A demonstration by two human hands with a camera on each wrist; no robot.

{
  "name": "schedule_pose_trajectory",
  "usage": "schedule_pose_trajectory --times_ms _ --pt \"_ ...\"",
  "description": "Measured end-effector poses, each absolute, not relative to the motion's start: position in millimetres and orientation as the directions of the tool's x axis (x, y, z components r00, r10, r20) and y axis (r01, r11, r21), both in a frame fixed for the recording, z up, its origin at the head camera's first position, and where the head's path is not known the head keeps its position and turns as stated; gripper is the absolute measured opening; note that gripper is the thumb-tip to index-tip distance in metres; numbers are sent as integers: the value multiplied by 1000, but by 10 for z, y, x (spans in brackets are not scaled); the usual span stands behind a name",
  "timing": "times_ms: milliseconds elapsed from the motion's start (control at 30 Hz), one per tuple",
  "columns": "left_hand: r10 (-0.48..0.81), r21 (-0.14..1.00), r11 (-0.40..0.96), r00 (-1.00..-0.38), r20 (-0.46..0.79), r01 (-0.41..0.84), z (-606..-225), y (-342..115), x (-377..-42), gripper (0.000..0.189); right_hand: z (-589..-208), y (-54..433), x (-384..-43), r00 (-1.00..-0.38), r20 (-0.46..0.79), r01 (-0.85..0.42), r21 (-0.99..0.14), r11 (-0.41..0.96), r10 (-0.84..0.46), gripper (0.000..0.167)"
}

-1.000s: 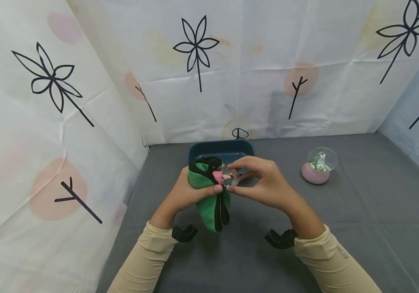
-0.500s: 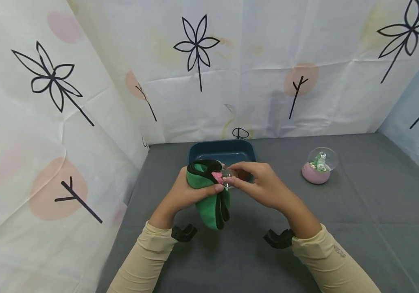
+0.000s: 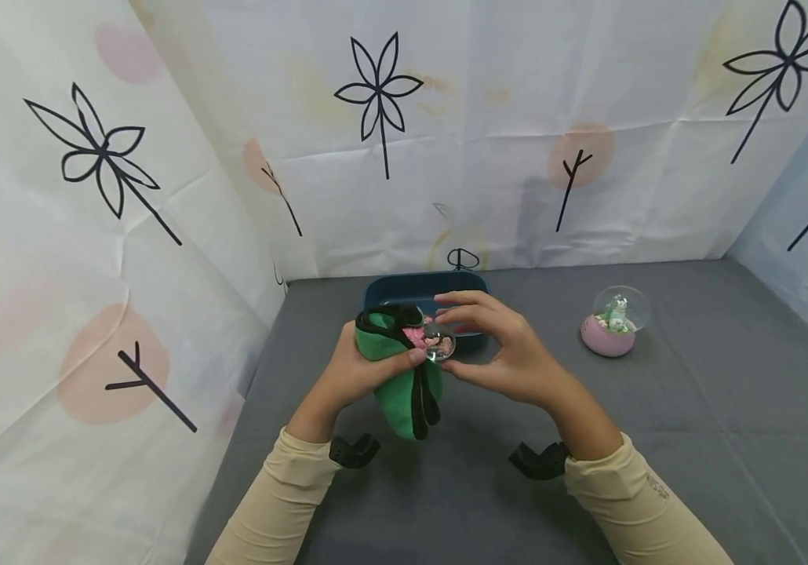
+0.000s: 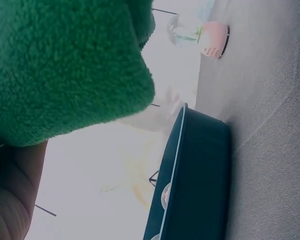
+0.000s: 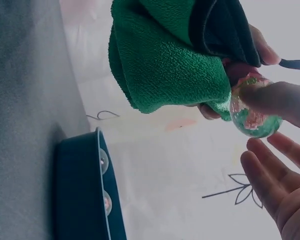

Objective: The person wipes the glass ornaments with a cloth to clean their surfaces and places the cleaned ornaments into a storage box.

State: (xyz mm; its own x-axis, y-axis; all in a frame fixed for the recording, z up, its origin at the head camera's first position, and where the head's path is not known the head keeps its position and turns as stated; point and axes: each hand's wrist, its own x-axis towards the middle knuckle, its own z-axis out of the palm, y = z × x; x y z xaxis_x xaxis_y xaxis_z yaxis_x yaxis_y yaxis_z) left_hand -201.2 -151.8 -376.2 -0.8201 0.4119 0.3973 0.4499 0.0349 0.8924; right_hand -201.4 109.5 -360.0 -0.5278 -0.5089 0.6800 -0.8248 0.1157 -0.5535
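Observation:
A small snow globe (image 3: pixel 441 345) with a pink base lies on its side in the air, its clear dome pointing right. My left hand (image 3: pixel 358 373) holds it by the base through a folded green towel (image 3: pixel 395 404) with dark edging, which hangs below. Around the dome, my right hand (image 3: pixel 513 353) has its thumb low and its fingers above. In the right wrist view one digit overlaps the dome (image 5: pixel 260 125), while other fingertips (image 5: pixel 252 160) lie close beneath it. Green towel (image 4: pixel 75 70) fills much of the left wrist view, hiding most of the left hand.
A dark blue tray (image 3: pixel 383 290) stands at the back behind the hands. Rounded clear domes (image 5: pixel 104 161) show inside it. A larger snow globe (image 3: pixel 609 337) with a pink base and a light green figure stands at the right on the grey tablecloth (image 3: pixel 693 392).
The right thumb has moved over the dome and back to its lower side, and the fingers have spread wider. The left hand and towel have shifted slightly left.

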Motion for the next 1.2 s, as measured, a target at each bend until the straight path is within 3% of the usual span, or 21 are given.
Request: schedule_pose_trajectory --times_ms 233,500,633,733,900,1000,1200 --pt "409 898 20 -823 393 439 -3776 -1516 -2006 37 -3592 1084 -2006 -509 686 -831 -548 89 -520 51" --pt "430 878 14 -796 426 478 -3773 -1487 -2012 35 -3577 1084 -1971 -666 542 -707 -677 203 -513 42" --pt "424 877 20 -798 428 481 -3775 -1485 -2014 36 -3576 1088 -1962 -694 515 -682 -694 230 -502 43" --pt "412 875 38 -806 426 482 -3775 -1491 -2011 37 -3586 1098 -1966 -677 550 -707 -670 225 -489 47" --pt "399 873 51 -811 427 485 -3769 -1495 -2011 34 -3598 1111 -2000 -564 660 -800 -585 133 -496 61" --pt "396 872 54 -812 429 487 -3768 -1496 -2016 32 -3595 1107 -2017 -511 695 -835 -540 104 -506 61" --pt "405 875 38 -807 429 483 -3784 -1500 -2022 35 -3589 1095 -2011 -506 681 -838 -533 116 -529 53"
